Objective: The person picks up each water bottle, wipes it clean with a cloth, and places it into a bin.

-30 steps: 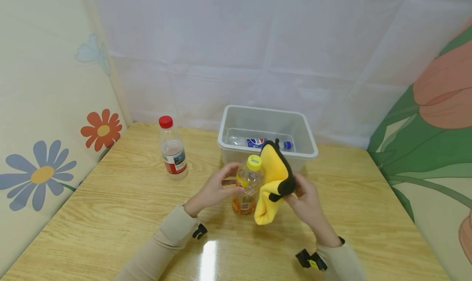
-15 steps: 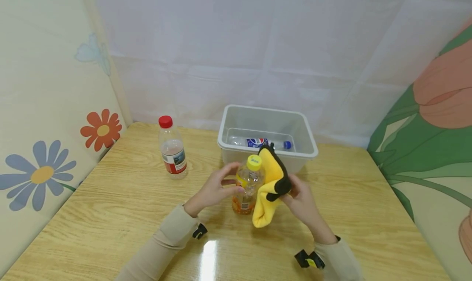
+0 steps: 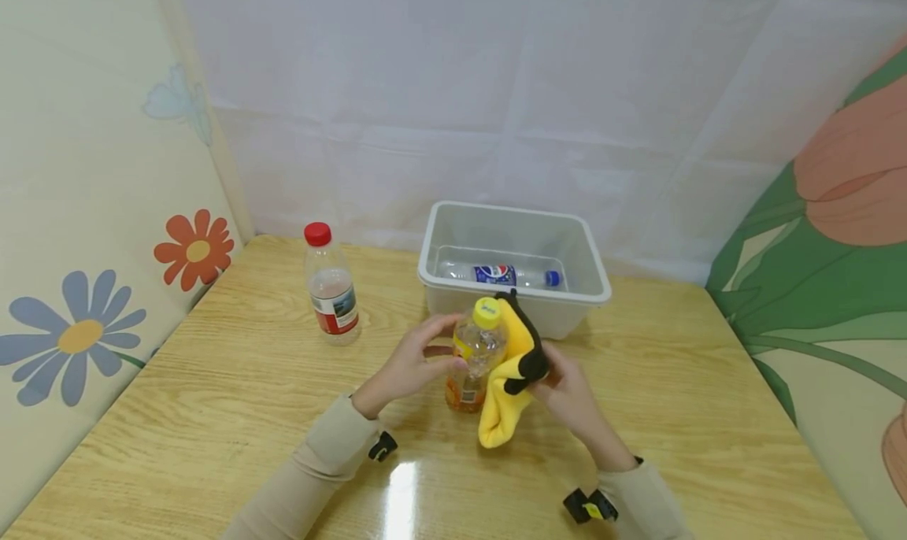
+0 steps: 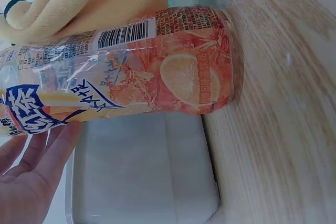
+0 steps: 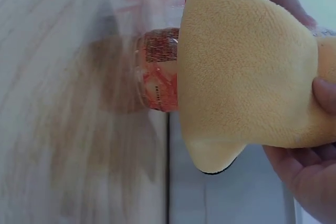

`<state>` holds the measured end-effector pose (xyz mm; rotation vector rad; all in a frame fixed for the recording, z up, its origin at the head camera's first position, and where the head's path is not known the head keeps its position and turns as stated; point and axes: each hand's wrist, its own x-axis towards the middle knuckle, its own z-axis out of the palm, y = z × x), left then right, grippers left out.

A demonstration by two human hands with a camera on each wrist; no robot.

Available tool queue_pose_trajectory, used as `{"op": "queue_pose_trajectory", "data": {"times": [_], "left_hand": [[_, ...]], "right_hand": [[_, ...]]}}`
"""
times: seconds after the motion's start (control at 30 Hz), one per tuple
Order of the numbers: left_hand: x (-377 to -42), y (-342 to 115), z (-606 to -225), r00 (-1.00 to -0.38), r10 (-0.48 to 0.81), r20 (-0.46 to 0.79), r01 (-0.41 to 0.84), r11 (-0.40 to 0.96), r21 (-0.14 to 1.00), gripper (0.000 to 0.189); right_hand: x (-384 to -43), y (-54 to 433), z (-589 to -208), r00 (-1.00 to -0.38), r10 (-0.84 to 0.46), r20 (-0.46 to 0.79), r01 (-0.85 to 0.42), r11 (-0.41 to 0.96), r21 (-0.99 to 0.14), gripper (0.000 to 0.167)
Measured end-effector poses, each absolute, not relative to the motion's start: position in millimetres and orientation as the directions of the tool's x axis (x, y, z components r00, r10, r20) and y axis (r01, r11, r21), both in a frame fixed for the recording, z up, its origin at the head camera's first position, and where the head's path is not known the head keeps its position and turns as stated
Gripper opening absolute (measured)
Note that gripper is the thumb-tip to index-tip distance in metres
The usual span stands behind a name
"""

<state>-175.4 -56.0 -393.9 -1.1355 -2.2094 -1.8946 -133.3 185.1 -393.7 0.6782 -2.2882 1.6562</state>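
Observation:
A clear bottle [image 3: 473, 367] with a yellow cap and an orange-slice label stands upright on the table, in front of the grey bin. My left hand [image 3: 418, 359] grips it from the left, fingers and thumb around its upper part; the left wrist view shows fingertips on the label of the bottle [image 4: 157, 72]. My right hand [image 3: 567, 386] pinches a yellow cloth [image 3: 505, 402] with black edging against the bottle's right side. In the right wrist view the cloth [image 5: 247, 72] hides most of the bottle, leaving its base visible.
Behind the hands is a grey plastic bin [image 3: 510, 297] with a blue-labelled bottle [image 3: 496, 275] lying inside. A red-capped bottle [image 3: 333, 296] stands upright on the wooden table [image 3: 283, 414] to the left. A white sheet hangs at the back.
My right hand has drawn the cloth left and slightly down along the bottle, uncovering more of the bin's bottle. The left hand and the yellow-capped bottle have hardly moved.

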Motion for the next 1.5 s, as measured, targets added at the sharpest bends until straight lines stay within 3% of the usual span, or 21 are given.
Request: {"op": "queue_pose_trajectory", "data": {"times": [0.43,0.7,1.1,1.5], "left_hand": [[-176.6,-56.5,-397.3,-0.735,0.501,0.458,0.518,-0.021,0.855,0.054],[-171.7,-55.1,-394.9,-0.754,0.487,0.44,0.507,0.005,0.862,0.055],[-166.1,-46.2,-391.5,-0.802,0.42,0.425,0.525,0.155,0.837,0.059],[-166.4,-44.3,-392.2,-0.827,0.373,0.421,0.504,0.16,0.849,0.064]], "right_hand": [[-128.6,173.4,-403.4,-0.927,-0.188,0.325,-0.375,0.436,-0.818,0.047],[-126.7,170.9,-402.6,-0.948,-0.154,0.277,-0.317,0.427,-0.847,0.049],[-123.0,175.3,-394.2,-0.933,-0.107,0.342,-0.352,0.452,-0.82,0.047],[-123.0,185.8,-379.5,-0.866,-0.096,0.49,-0.479,0.434,-0.763,0.046]]}}
